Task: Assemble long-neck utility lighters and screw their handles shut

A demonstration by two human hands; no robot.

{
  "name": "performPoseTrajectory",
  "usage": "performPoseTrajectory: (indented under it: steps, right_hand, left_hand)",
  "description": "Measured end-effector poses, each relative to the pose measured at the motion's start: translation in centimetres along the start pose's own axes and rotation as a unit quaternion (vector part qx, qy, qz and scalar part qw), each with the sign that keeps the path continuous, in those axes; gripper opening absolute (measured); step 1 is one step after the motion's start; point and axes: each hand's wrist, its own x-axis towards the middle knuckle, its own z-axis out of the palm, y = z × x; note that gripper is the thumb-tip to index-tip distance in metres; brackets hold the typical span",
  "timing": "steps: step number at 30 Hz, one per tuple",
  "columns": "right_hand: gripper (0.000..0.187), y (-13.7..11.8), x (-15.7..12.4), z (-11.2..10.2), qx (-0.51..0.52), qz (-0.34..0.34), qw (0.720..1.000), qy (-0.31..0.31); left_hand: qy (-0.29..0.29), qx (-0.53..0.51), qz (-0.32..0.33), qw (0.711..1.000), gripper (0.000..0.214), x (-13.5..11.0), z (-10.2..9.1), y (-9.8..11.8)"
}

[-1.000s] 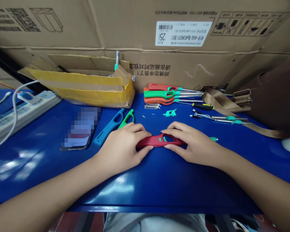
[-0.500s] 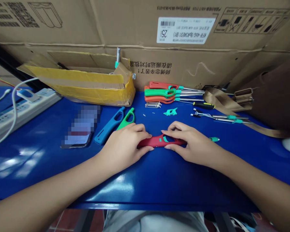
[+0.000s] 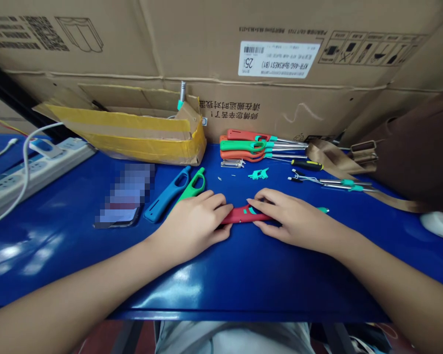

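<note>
Pinched at both ends by left hand (image 3: pixel 194 221) and right hand (image 3: pixel 291 219): red lighter casing (image 3: pixel 243 215), light, stiff, probably slick plastic.

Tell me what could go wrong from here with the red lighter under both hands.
1. The left hand and right hand both press on the lighter; its teal trigger might slip out of place, or a fingertip get pinched.
2. The loose teal part and tiny pins lie just behind the hands; a careless move could scatter them.
3. The green shell lies right by the left hand and may get knocked.
</note>
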Motion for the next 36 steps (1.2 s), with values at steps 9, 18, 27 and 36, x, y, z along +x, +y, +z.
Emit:
performPoseTrajectory:
  steps: [9,18,27,36]
  right_hand:
    - [0.027,0.0,0.0,-0.5,0.033,0.003,0.999,0.018]
    - [0.026,-0.3,0.0,-1.0,0.018,-0.007,1.0,0.012]
    - [0.027,-0.3,0.1,-1.1,-0.01,-0.015,1.0,0.012]
    - [0.03,0.3,0.0,-1.2,0.002,-0.034,0.998,0.046]
  left_hand:
    - [0.023,-0.083,-0.005,0.996,0.029,0.3,0.3,-0.7]
    - [0.012,-0.146,-0.018,0.989,0.031,0.2,0.0,-0.6]
    - [-0.018,-0.187,-0.029,0.982,0.031,0.3,-0.2,-0.2]
    - [0.024,-0.145,0.001,0.989,0.03,0.1,-0.1,-0.4]
